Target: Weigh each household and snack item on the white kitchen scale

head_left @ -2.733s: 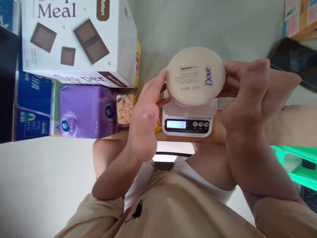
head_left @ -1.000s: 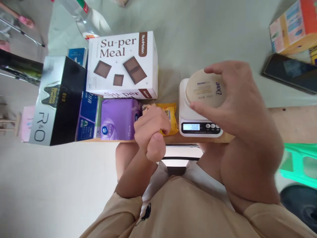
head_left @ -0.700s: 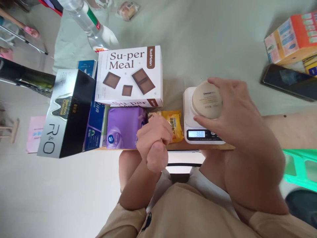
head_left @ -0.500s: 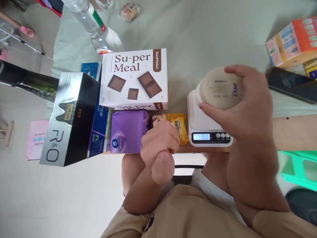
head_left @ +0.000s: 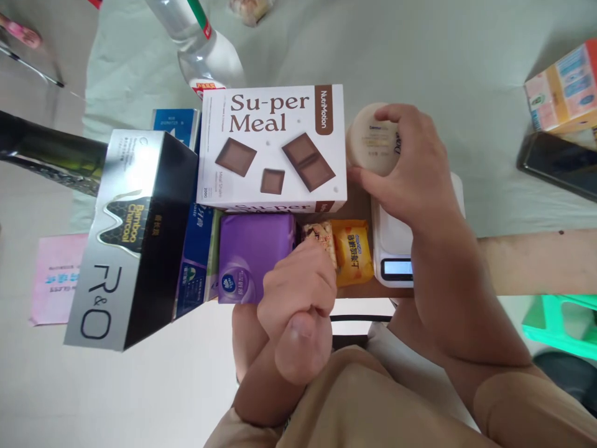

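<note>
The right hand [head_left: 415, 168] is clamped on the jar [head_left: 370, 140], thumb and fingers spread to span its width, just beside the white box [head_left: 273, 146] (perhaps touching; hard to tell). The left hand [head_left: 301, 298] is fisted.

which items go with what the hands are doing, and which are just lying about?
Apparently in use:
round jar, held in the right hand
white scale, partly hidden by that hand and arm

Probably just lying about:
white carton
purple pack
yellow packet
black-and-silver box
clear bottle
orange carton
green stool
</note>
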Tool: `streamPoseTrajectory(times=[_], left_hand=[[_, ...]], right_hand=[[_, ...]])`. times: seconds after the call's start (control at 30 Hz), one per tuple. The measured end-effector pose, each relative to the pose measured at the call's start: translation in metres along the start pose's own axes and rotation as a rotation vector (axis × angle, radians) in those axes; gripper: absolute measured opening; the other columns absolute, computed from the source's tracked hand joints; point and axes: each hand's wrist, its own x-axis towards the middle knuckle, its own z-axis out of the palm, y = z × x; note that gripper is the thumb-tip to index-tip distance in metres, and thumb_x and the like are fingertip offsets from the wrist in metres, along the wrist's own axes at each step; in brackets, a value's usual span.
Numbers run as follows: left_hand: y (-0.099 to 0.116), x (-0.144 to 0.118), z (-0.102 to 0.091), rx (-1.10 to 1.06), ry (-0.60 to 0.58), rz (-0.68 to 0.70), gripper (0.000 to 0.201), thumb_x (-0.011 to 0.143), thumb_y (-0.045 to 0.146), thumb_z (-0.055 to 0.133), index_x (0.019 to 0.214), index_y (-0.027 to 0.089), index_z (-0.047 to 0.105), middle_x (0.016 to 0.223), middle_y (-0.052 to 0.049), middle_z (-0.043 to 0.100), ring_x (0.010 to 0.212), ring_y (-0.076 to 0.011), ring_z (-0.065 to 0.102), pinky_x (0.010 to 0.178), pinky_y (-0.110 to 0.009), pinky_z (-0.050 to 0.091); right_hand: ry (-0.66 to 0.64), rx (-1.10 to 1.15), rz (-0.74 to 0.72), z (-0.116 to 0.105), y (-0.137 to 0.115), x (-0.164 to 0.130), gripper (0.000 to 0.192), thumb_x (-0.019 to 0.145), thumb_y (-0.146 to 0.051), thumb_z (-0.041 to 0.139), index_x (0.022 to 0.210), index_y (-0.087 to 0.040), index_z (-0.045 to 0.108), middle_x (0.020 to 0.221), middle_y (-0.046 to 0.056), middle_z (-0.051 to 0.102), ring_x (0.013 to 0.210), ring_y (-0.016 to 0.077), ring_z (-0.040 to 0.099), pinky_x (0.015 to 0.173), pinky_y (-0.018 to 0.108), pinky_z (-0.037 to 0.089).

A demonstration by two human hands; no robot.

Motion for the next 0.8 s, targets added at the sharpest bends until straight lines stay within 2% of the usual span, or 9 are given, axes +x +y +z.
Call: streamPoseTrajectory(times=[0.07, 0.17, 0.33, 0.4, 0.57, 0.7, 0.8], left_hand=[[0.000, 0.001, -0.002, 0.006, -0.010, -0.019, 0.053, 0.109, 0.043, 0.044, 0.062, 0.018, 0.040, 0.050, 0.002, 0.038, 0.047, -0.0107, 0.035, 0.059, -0.037, 0.028], [-0.001, 0.002, -0.004, 0.018, -0.089, -0.059, 0.053, 0.109, 0.044, 0.044, 0.063, 0.018, 0.041, 0.052, 0.001, 0.043, 0.049, -0.0115, 0.041, 0.059, -0.037, 0.031], [-0.006, -0.001, 0.000, 0.028, -0.094, -0.040, 0.052, 0.109, 0.041, 0.044, 0.063, 0.019, 0.038, 0.051, 0.001, 0.040, 0.047, -0.0119, 0.040, 0.059, -0.037, 0.029], [-0.008, -0.004, 0.004, 0.033, -0.077, -0.011, 0.052, 0.109, 0.041, 0.043, 0.063, 0.019, 0.037, 0.050, 0.001, 0.039, 0.046, -0.0121, 0.039, 0.058, -0.037, 0.028], [-0.016, -0.007, 0.015, 0.081, -0.036, 0.077, 0.052, 0.107, 0.041, 0.044, 0.060, 0.020, 0.035, 0.048, 0.001, 0.036, 0.044, -0.0119, 0.035, 0.055, -0.037, 0.025], [-0.024, -0.006, 0.026, 0.126, -0.098, 0.138, 0.054, 0.107, 0.041, 0.045, 0.058, 0.019, 0.035, 0.047, 0.001, 0.036, 0.042, -0.0108, 0.035, 0.051, -0.035, 0.025], [-0.026, -0.003, 0.041, 0.101, -0.146, 0.058, 0.055, 0.105, 0.044, 0.048, 0.058, 0.019, 0.038, 0.047, 0.000, 0.037, 0.042, -0.0107, 0.036, 0.049, -0.033, 0.026]], right_hand=[[-0.028, 0.001, 0.004, 0.004, 0.002, 0.002, 0.069, 0.079, -0.032, 0.083, 0.141, -0.026, 0.054, 0.158, 0.016, 0.053, 0.156, 0.0365, 0.046, 0.120, 0.061, 0.056], [-0.062, 0.009, -0.009, 0.006, 0.002, 0.004, 0.068, 0.079, -0.033, 0.086, 0.140, -0.028, 0.058, 0.162, 0.015, 0.051, 0.160, 0.0388, 0.044, 0.124, 0.066, 0.051], [-0.151, -0.061, 0.058, -0.002, -0.001, -0.003, 0.079, 0.081, -0.028, 0.082, 0.155, -0.028, 0.055, 0.181, 0.018, 0.028, 0.156, 0.0395, 0.052, 0.131, 0.067, 0.042], [-0.164, -0.048, 0.039, -0.008, -0.001, -0.009, 0.079, 0.082, -0.031, 0.079, 0.158, -0.029, 0.054, 0.182, 0.017, 0.025, 0.158, 0.0377, 0.050, 0.133, 0.066, 0.041], [-0.105, 0.042, -0.017, -0.035, 0.008, -0.033, 0.064, 0.090, -0.042, 0.071, 0.152, -0.038, 0.054, 0.180, 0.005, 0.035, 0.161, 0.0315, 0.047, 0.127, 0.062, 0.050], [-0.015, 0.051, -0.034, -0.068, 0.027, -0.046, 0.054, 0.094, -0.043, 0.067, 0.146, -0.038, 0.056, 0.170, 0.005, 0.050, 0.168, 0.0314, 0.037, 0.128, 0.061, 0.050], [0.063, 0.103, 0.000, -0.090, 0.054, -0.047, 0.048, 0.096, -0.042, 0.064, 0.143, -0.036, 0.056, 0.162, 0.006, 0.057, 0.165, 0.0303, 0.041, 0.130, 0.059, 0.048]])
